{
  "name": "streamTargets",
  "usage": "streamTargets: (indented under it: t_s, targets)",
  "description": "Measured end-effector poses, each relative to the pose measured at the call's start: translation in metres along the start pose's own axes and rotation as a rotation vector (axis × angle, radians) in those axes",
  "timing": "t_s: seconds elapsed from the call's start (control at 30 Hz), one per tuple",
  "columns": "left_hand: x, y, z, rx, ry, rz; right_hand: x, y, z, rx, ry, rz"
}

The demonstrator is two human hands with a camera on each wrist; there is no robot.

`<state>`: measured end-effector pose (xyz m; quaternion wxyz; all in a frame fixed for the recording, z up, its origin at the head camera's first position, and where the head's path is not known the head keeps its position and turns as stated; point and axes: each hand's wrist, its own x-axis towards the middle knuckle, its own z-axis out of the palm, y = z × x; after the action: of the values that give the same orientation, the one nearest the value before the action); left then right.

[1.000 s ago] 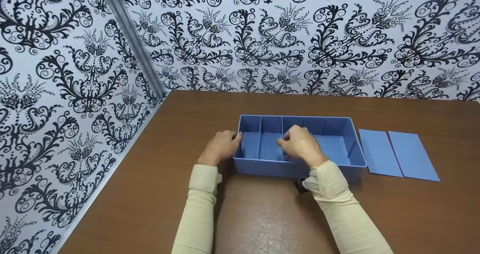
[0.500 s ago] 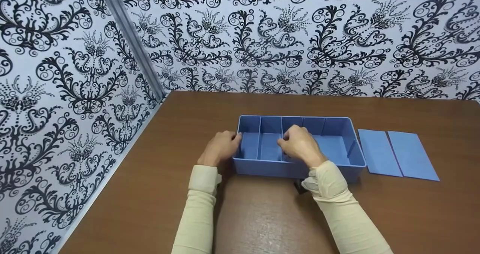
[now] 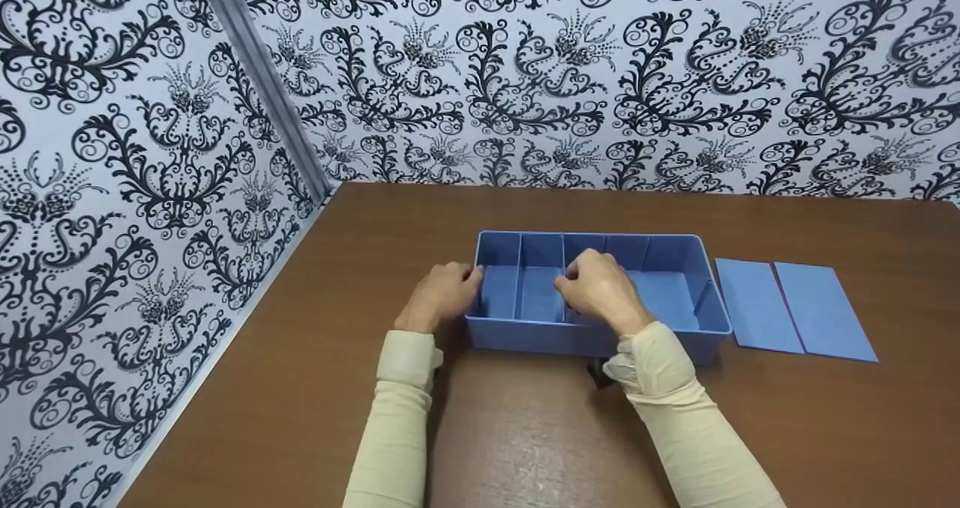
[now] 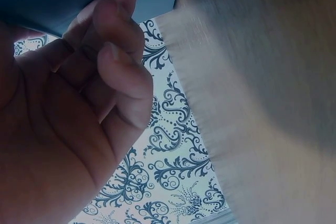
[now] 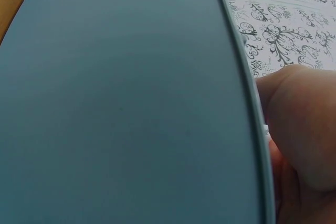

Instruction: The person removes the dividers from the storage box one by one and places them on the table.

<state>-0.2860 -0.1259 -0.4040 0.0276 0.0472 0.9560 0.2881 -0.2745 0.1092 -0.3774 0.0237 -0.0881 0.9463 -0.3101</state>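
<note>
A long blue plastic box [image 3: 525,335] stands on the brown table, with upright dividers across its left part. My left hand [image 3: 442,294] grips the box's left wall, thumb at the rim. In the left wrist view, that hand's curled fingers [image 4: 123,72] reach up to the blue wall. My right hand [image 3: 600,287] is inside the box and pinches the top edge of the second divider [image 3: 544,314]. Another divider [image 3: 519,275] stands to its left. In the right wrist view, the box's outer front wall [image 5: 131,103] hides most of the right hand.
Two flat blue panels [image 3: 757,305] lie side by side on the table [image 3: 510,433], right of the box. A small dark object [image 3: 598,373] shows beneath the right wrist. Patterned walls [image 3: 525,80] border the table at the back and left.
</note>
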Motion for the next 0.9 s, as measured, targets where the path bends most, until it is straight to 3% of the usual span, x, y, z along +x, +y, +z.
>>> streamTargets:
  t_s: [0.9]
  targets:
    - [0.0,-0.0002,-0.0006,0.006,0.019,0.04,-0.002,-0.0026,-0.0043,0.005,0.021,-0.019]
